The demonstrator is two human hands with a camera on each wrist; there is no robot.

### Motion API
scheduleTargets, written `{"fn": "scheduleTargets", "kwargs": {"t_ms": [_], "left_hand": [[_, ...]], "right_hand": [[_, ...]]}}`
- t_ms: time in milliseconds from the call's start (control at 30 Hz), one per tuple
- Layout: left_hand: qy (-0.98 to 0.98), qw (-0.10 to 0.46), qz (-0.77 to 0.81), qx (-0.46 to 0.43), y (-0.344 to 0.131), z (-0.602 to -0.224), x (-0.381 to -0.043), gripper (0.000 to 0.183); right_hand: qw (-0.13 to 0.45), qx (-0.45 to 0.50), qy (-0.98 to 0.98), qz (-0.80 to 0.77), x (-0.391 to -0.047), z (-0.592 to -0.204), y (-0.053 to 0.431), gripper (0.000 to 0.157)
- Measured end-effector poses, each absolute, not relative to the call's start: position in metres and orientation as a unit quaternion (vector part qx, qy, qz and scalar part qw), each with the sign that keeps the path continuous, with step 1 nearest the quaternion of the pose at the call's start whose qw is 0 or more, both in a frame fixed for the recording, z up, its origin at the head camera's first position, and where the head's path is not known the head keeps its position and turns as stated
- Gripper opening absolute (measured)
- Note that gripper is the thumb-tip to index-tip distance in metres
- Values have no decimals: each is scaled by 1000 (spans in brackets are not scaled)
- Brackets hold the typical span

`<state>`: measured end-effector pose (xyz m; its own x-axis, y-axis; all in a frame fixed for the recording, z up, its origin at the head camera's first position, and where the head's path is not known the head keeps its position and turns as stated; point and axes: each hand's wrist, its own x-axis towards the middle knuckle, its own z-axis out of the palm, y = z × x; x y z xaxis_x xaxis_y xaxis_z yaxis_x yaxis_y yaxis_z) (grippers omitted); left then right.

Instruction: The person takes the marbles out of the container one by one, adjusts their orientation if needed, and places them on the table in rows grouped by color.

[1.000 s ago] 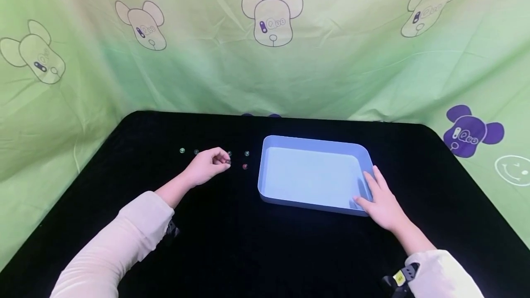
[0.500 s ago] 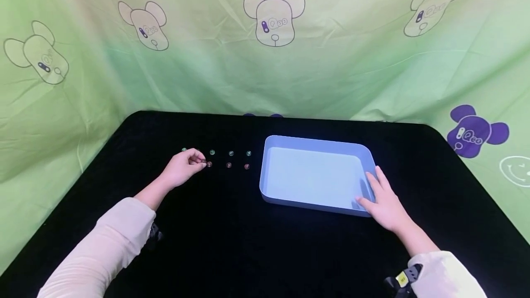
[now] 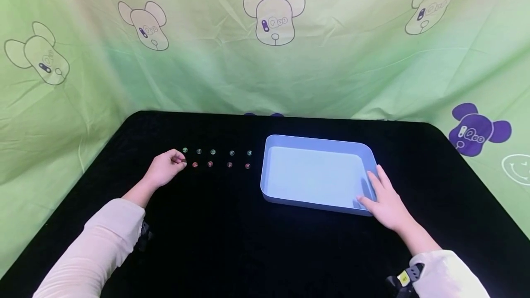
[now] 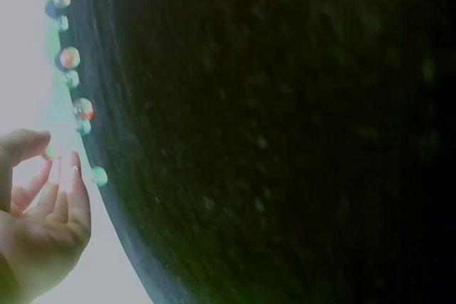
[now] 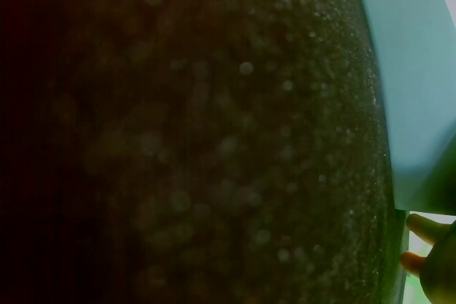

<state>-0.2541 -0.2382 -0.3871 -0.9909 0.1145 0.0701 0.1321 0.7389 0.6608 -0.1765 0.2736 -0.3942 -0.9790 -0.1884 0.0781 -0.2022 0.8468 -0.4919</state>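
Note:
My left hand (image 3: pixel 165 168) is at the left end of two rows of small round glassy pieces on the black cloth. Its thumb and fingertips pinch a tiny piece (image 4: pixel 48 153), mostly hidden by the fingers. The far row has greenish pieces, such as the green piece (image 3: pixel 213 151). Reddish ones make up the near row, with a red piece (image 3: pixel 195 164) just right of my fingertips. My right hand (image 3: pixel 387 203) rests over the right wall of a shallow blue tray (image 3: pixel 316 202), fingers extended along the rim and thumb inside it.
The tray stands right of the rows, with its pale floor showing. Black cloth (image 3: pixel 248 252) covers the table. A green curtain (image 3: pixel 198 82) with printed bear heads hangs behind and at both sides.
My left hand has moved left along the near row, uncovering several reddish pieces and the far row's left part. The right hand and the tray have stayed in place.

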Motion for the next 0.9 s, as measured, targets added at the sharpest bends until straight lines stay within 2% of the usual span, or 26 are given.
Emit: {"fn": "scheduleTargets", "kwargs": {"t_ms": [700, 900], "left_hand": [[-948, -24, -313, -58, -249, -395, -258, 9], [-949, -15, -309, -65, -248, -400, -261, 9]], "right_hand": [[7, 97, -962, 255, -176, -396, 274, 67], [8, 99, -963, 251, -176, -394, 274, 67]]}}
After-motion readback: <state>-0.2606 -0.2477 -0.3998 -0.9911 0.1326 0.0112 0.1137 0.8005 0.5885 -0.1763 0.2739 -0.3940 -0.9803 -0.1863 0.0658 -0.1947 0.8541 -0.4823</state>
